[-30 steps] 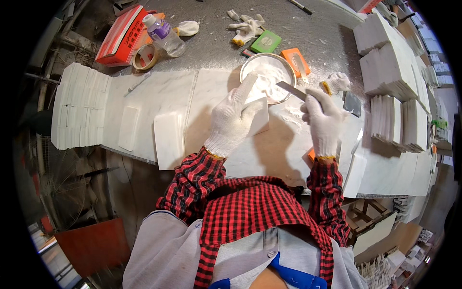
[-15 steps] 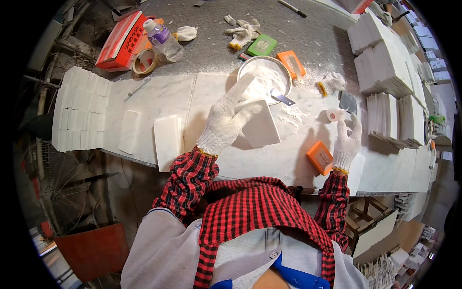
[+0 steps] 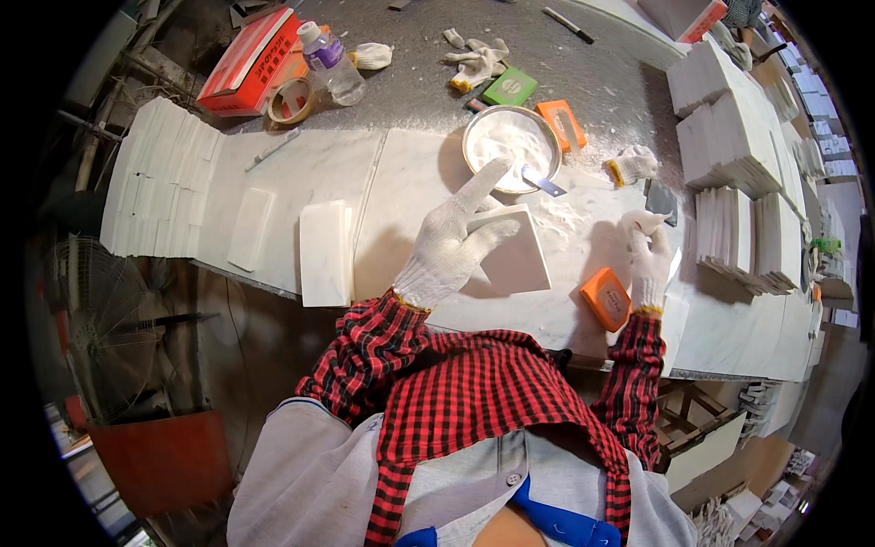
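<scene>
My gloved left hand [image 3: 448,239] grips a square white tile [image 3: 521,253], thumb lying across its face and the index finger stretched out toward the bowl. A round metal bowl [image 3: 468,153] of white powder [image 3: 504,137] stands just beyond the tile, with a small blue-handled scraper [image 3: 549,186] over its near rim. On the right, my gloved right hand [image 3: 649,266] is closed on a small white rounded thing [image 3: 643,221], partly hidden by the fingers. Beside that hand lies an orange box [image 3: 607,299]. Spilled powder [image 3: 563,219] dusts the slab.
Stacked white tiles stand at the left [image 3: 159,182] and right [image 3: 725,150]. Thin tiles [image 3: 324,253] lie nearer my left arm. Farther back are a red box [image 3: 246,68], a tape roll [image 3: 292,100], a plastic bottle [image 3: 339,73], a green box [image 3: 509,87] and loose gloves [image 3: 478,64].
The view has shifted a little. My right fingers have curled in around the small white thing, which sat at the fingertips before. The left hand still holds the tile, slightly nearer me.
</scene>
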The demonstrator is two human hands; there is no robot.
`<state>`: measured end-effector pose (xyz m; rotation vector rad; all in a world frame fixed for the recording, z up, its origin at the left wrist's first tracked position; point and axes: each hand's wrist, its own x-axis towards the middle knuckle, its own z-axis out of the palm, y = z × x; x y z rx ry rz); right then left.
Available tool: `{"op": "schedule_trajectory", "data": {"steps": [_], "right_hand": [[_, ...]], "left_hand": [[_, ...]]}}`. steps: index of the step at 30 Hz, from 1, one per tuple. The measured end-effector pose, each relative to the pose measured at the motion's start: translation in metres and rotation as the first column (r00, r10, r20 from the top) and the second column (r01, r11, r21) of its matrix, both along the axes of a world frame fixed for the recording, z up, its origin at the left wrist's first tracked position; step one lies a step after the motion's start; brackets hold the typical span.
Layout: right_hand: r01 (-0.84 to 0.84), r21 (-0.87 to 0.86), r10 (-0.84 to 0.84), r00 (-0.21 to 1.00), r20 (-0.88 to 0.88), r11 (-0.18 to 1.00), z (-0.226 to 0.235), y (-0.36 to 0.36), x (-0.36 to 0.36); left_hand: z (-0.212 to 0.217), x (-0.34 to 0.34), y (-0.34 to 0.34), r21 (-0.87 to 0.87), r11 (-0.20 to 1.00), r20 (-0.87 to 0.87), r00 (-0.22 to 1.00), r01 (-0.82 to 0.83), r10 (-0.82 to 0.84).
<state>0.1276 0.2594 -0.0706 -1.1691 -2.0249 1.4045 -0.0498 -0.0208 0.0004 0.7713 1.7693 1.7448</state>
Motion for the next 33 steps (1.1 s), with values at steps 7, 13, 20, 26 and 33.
{"op": "schedule_trajectory", "data": {"steps": [7,13,20,26,33], "right_hand": [[-0.408,-0.177,0.411,0.911,-0.021,0.896,0.106,-0.067,0.015],[-0.398,-0.236,0.419,0.907,0.044,0.887,0.139,-0.095,0.012],[-0.412,-0.286,0.441,0.896,0.045,0.865,0.143,-0.098,0.001],[-0.405,-0.274,0.434,0.899,0.051,0.872,0.144,-0.098,-0.002],[-0.384,-0.303,0.414,0.909,0.039,0.872,0.146,-0.098,-0.004]], "left_hand": [[-0.005,0.009,0.002,-0.018,0.999,-0.083,0.996,-0.026,0.024],[0.002,0.016,0.003,-0.018,1.000,-0.037,0.999,0.007,-0.008],[-0.005,0.018,0.001,-0.063,0.998,-0.199,0.980,-0.019,0.006],[-0.003,0.019,0.001,-0.061,0.998,-0.199,0.980,-0.009,-0.003],[-0.004,0.018,0.001,-0.042,0.999,-0.183,0.983,0.017,-0.024]]}}
